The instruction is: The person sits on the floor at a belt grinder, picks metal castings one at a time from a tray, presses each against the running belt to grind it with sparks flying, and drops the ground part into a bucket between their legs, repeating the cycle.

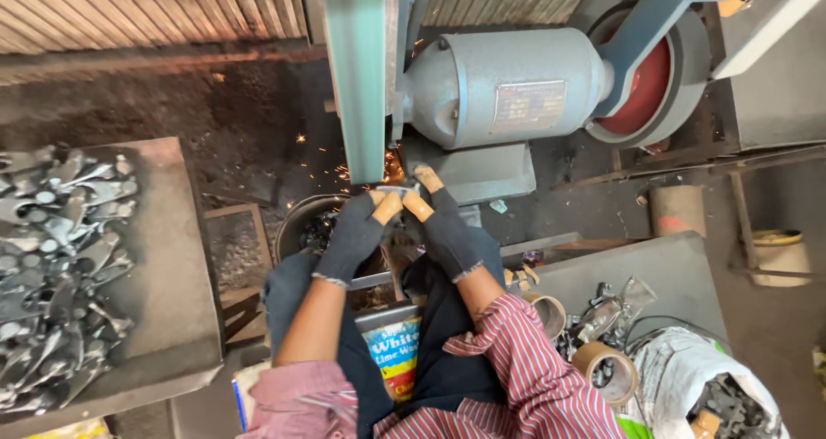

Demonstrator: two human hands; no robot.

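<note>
I count my two gloved hands, the left hand [354,233] and the right hand [447,228], one green belt [357,78], one grey motor [503,86], two tape rolls [607,370] and one heap of metal blanks [60,267], too many to count.

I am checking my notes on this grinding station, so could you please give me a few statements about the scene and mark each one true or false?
1. Both hands wear dark gloves with orange fingertips. True: the left hand and the right hand are both gloved.
2. The hands hold a small metal piece against the green belt, and sparks fly. True.
3. The tray on the person's left holds rolls of tape. False: it holds a pile of grey metal parts.
4. The grey motor lies behind the person. False: it is ahead, beyond the hands.
5. The person wears a plain blue shirt. False: the sleeve is red-striped.
</note>
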